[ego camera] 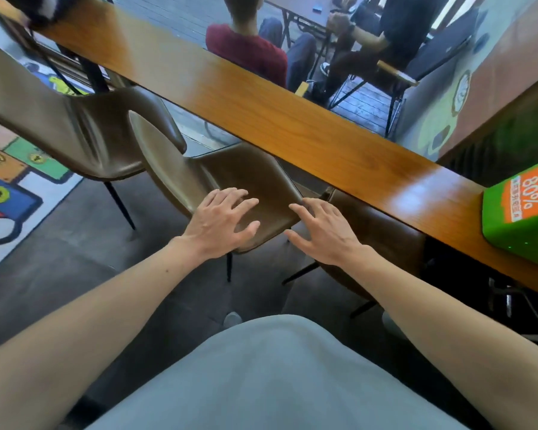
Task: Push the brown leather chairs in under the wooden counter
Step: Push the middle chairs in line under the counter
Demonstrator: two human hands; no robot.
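A long wooden counter [280, 119] runs diagonally from top left to lower right. Three brown leather chairs stand along its near side. The middle chair [255, 178] is angled, its seat partly under the counter's edge. My left hand [221, 223] lies flat on its near edge with fingers spread, holding nothing. My right hand [323, 231] hovers open just off that chair's right corner, over the gap to the right chair [382, 231], which sits mostly under the counter. The left chair [53, 119] stands out from the counter with its back toward me.
A green and orange box [522, 209] sits on the counter at the right. A colourful printed rug [10, 187] covers the floor at left. Beyond a window behind the counter, people sit at a table [308, 13]. Thin black chair legs [229, 268] stand on dark floor.
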